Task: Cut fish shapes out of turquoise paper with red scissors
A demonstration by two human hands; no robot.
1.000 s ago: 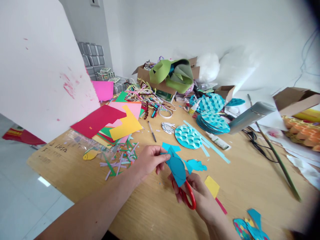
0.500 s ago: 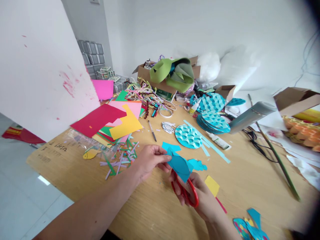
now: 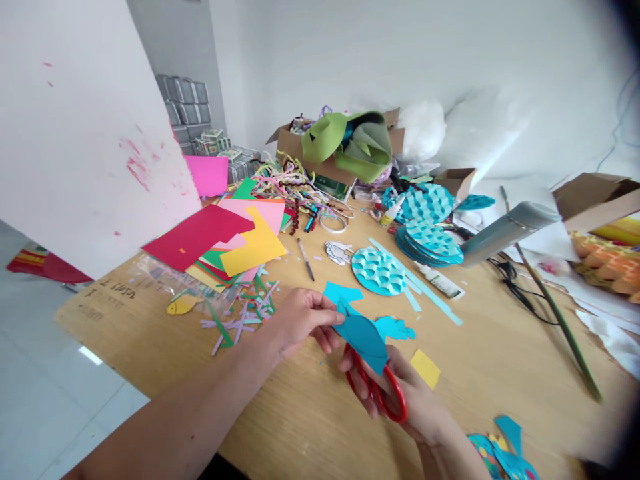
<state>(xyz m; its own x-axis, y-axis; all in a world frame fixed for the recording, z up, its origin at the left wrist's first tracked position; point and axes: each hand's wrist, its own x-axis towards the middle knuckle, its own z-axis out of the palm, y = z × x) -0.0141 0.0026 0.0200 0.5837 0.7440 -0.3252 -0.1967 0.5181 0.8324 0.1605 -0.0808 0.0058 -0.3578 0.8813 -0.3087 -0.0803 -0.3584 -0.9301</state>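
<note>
My left hand [image 3: 313, 320] pinches the left end of a piece of blue paper [image 3: 361, 337] that bears a drawn curved outline. Red-handled scissors [image 3: 395, 400] are gripped in my right hand [image 3: 383, 383], just below the paper; their blades are mostly hidden behind it. On the table beyond lie a blue paper scrap [image 3: 343, 292] and a blue cut-out shape [image 3: 395, 327]. A round blue disc with woven paper scales [image 3: 379, 271] and a small fish drawing cut-out [image 3: 338, 253] rest farther back. To the right of my right hand is a yellow paper piece [image 3: 425, 369].
Coloured paper sheets [image 3: 200, 233] and thin paper strips [image 3: 245, 313] cover the left side. A pen [image 3: 305, 259], a glue bottle [image 3: 440, 281], a grey cylinder [image 3: 510, 233] and a long green stick [image 3: 560, 327] lie around. Behind stands a cardboard box [image 3: 295, 145] holding green felt.
The scissors and my right hand have shifted slightly right and down. The blue paper's right end has swung a little the same way, while my left hand keeps its hold.
</note>
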